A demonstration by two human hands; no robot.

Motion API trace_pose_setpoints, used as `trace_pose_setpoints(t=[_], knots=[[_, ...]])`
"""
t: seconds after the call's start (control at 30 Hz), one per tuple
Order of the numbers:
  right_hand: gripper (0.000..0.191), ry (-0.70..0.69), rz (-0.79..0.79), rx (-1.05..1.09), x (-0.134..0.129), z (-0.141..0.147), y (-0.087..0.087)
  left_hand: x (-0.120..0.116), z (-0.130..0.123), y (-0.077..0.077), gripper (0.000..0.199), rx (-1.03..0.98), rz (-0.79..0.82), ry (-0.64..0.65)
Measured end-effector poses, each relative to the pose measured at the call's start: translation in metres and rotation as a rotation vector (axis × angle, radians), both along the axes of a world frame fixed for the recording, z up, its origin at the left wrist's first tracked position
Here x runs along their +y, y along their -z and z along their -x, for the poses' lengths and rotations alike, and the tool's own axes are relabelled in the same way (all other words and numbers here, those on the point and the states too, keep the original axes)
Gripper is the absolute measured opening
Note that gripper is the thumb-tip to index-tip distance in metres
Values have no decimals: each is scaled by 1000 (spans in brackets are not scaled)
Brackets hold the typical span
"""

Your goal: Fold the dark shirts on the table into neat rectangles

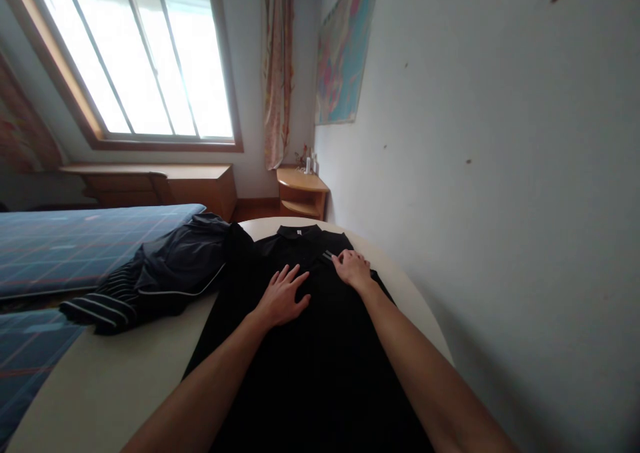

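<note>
1. Two bare hands, both yours, are over a black, short-collared cloth shirt (320,366), which is spread out on a round, cream-coloured tabletop (125,373) in front of you.
2. Your left hand (283,298) is spread wide, palm down, with its fingers pointing toward the collar and the thumb held apart; it is over the upper middle of the shirt.
3. Your right hand (352,268) is narrower, its fingers bent down at the shirt's upper right side, just beside some short, light grey stripes (328,255) on the chest. You cannot tell from this view whether the fingertips pinch any cloth.
4. The shirt's collar (299,232) is at the far edge of the tabletop, with a small white label (299,231) showing inside it; the body of the shirt runs back toward you between your forearms.
5. To the left of your shirt is a crumpled bundle of dark grey-blue clothing (175,259) with thin white piping and a black section striped in white. It lies on the tabletop, and its dark far-right end meets the shirt near the shoulder.
6. Past that bundle, on your left, is a blue plaid mattress (100,239). Ahead, a small, light brown wooden corner shelf (301,180) stands by the white wall (500,253) on your right.
</note>
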State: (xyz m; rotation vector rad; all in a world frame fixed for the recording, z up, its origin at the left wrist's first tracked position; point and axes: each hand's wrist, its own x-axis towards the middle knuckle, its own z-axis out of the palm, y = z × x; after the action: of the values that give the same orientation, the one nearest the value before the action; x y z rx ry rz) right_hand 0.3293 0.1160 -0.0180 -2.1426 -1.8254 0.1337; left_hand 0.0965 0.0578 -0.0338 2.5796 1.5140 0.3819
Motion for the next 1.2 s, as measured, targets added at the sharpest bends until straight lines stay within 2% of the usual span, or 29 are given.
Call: trace_pose_setpoints(t=[0.1, 0.23, 0.37, 0.5, 0.6, 0.67, 0.8, 0.87, 1.0, 1.1, 1.2], knots=[[44, -45, -37, -50, 14, 2, -3, 1, -2, -1, 64, 21, 36, 17], [64, -128, 27, -44, 32, 6, 0, 11, -2, -5, 63, 26, 17, 16], [71, -142, 137, -9, 45, 14, 6, 37, 5, -5, 60, 31, -68, -107], [73, -125, 203, -19, 54, 24, 8, 64, 14, 0, 69, 89, 12, -244], [79, -103, 231, -13, 59, 29, 7, 72, 12, 2, 71, 99, 40, -286], [81, -82, 226, -10, 62, 32, 8, 70, 7, 1, 67, 90, 2, -300], [82, -79, 174, -15, 64, 33, 11, 65, -3, -3, 56, 26, -197, -238], [82, -95, 156, -12, 63, 31, 12, 67, -1, -3, 58, 6, -241, -274], [80, -85, 55, 18, 60, 22, 12, 77, 11, 4, 65, 24, -73, -430], [79, -62, 37, 7, 59, 12, 11, 83, 19, 8, 67, 38, 4, -438], [78, -128, 113, -22, 56, 2, 11, 83, 22, 6, 67, 47, -12, -430]])
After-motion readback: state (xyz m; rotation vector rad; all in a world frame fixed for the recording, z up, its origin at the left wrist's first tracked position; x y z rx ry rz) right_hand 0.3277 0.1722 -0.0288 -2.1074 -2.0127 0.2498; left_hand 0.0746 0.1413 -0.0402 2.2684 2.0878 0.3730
